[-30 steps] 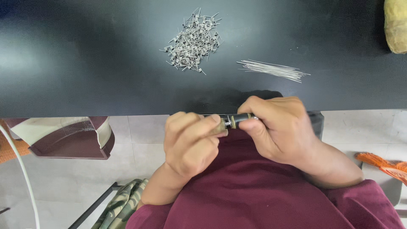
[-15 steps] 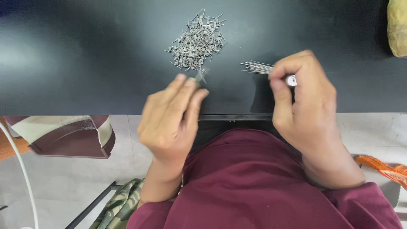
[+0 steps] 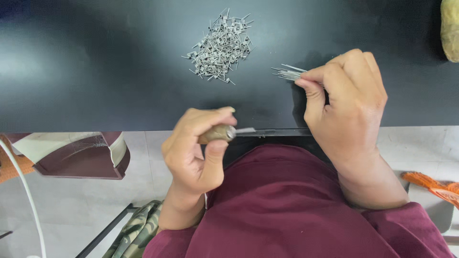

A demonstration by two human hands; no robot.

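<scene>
My left hand (image 3: pixel 198 148) is closed around a small brown-handled tool (image 3: pixel 220 133) with a thin metal tip pointing right, held just below the near edge of the black table (image 3: pixel 95 71). My right hand (image 3: pixel 346 102) rests on the table with its fingertips pinching at a bundle of straight thin wires (image 3: pixel 288 72). A heap of several small bent wire pieces (image 3: pixel 221 46) lies further back on the table, left of the straight wires.
A yellowish object (image 3: pixel 450 29) sits at the table's far right edge. Below the table I see a maroon and cream bag (image 3: pixel 76 155) at left, an orange item (image 3: pixel 432 186) on the floor at right, and camouflage fabric (image 3: pixel 136 234).
My right hand went from the tool at my chest up to the straight wires on the table. My left hand opened near the heap, then came back holding the tool.
</scene>
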